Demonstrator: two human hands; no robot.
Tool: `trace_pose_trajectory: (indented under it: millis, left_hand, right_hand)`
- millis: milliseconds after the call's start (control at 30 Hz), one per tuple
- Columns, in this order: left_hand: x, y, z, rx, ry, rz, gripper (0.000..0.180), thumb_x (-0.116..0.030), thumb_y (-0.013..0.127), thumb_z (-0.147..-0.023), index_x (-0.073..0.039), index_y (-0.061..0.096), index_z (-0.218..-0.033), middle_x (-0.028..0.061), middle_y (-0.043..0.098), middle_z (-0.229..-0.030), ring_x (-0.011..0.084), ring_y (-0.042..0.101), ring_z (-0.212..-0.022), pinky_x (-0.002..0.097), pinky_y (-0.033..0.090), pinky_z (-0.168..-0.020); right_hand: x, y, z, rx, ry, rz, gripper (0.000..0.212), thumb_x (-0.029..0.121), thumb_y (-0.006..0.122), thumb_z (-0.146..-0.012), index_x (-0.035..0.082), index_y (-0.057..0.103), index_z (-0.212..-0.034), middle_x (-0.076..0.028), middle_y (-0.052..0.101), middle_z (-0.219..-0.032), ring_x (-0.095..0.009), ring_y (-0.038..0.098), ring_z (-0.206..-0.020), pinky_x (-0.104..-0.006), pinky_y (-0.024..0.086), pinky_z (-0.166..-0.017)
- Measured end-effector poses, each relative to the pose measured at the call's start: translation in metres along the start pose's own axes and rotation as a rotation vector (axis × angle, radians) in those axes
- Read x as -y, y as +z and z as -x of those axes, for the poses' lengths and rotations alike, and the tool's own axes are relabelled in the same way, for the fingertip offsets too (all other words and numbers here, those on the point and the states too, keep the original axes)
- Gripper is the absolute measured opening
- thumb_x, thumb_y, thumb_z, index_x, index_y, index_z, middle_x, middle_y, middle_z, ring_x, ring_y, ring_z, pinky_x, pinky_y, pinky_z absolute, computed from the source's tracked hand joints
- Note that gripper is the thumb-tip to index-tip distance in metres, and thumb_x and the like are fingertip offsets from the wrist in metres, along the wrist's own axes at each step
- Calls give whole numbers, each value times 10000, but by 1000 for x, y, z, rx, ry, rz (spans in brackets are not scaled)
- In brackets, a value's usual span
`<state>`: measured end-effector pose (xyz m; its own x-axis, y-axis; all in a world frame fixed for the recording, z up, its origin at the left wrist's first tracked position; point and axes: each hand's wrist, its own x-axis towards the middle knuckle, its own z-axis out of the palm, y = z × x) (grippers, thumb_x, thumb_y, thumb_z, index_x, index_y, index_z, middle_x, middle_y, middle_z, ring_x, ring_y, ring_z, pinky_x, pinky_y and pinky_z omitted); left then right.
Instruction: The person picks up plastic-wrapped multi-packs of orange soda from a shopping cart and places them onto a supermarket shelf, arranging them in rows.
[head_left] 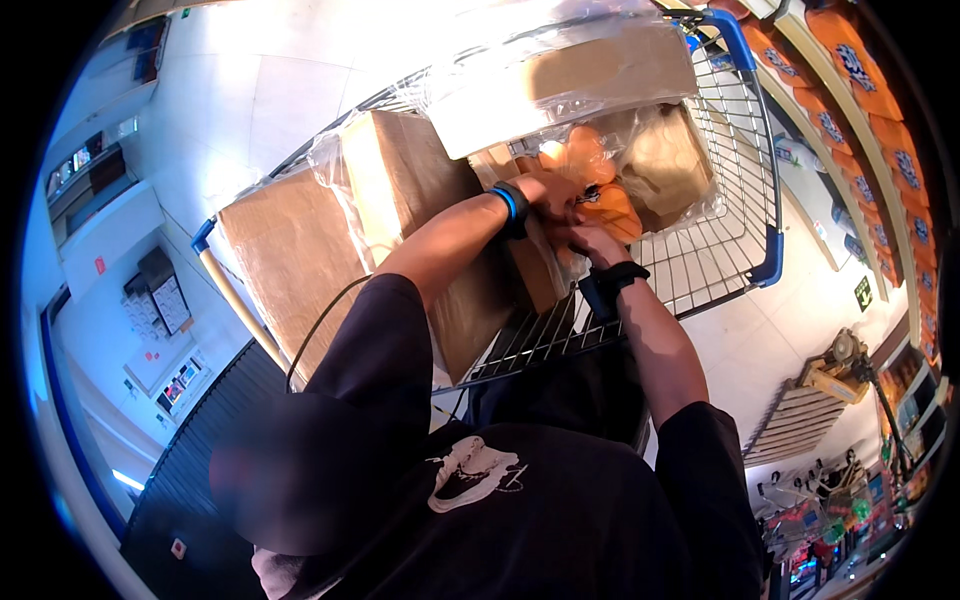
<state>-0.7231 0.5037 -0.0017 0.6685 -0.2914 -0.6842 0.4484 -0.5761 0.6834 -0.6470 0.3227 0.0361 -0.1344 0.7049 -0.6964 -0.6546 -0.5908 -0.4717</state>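
My left hand (550, 193), with a dark, blue-edged band at the wrist, reaches over a cardboard box into the cart. Its fingers are bent at the left side of an orange package (612, 212) with dark print. My right hand (592, 243), wearing a black wristband, is closed at the near edge of the same package. The fingertips of both hands come close together there and are partly hidden. Just beyond lies another rounded orange item (585, 152) under clear plastic.
The wire shopping cart (742, 180) has blue corners. Large plastic-wrapped cardboard boxes (285, 255) fill its left side, and a long carton (600, 75) lies across the far side. Shelves with orange packages (855, 150) stand at right. A slatted wooden piece (800, 420) is at lower right.
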Motion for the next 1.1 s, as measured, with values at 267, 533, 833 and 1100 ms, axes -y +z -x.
trace_pose_trajectory:
  millis: [267,533,833,1100]
  left_hand:
    - [16,16,-6,-42,65,67,425,-270,720,-767,-49,626,-1118,158,709,-1004,337,692,-936,404,531,-765]
    - [9,9,3,129,13,-2,303,-256,690,-775,-38,705,-985,178,709,-910,325,694,-897,412,526,-751]
    - [-18,15,27,-141,-113,-83,522,-456,832,-655,-88,748,-1016,166,733,-985,353,692,-980,437,545,-826]
    - [-9,5,23,94,56,-100,237,-143,660,-799,-48,705,-1011,190,710,-925,377,679,-902,428,532,-760]
  right_hand:
    - [-16,-22,-22,-24,292,0,275,240,732,-881,102,680,-1114,65,603,-848,-30,494,-656,-177,346,-574]
    - [-59,-42,-36,-101,214,-197,261,307,733,-887,89,664,-1013,55,553,-763,-45,482,-594,-211,346,-520]
    - [-98,-12,-71,-786,-68,-275,289,230,803,-775,16,737,-958,-78,718,-878,-191,680,-791,-312,541,-711]
    - [-116,-29,-79,-770,33,-144,337,133,821,-772,-11,671,-1038,-70,684,-924,-144,648,-830,-290,542,-703]
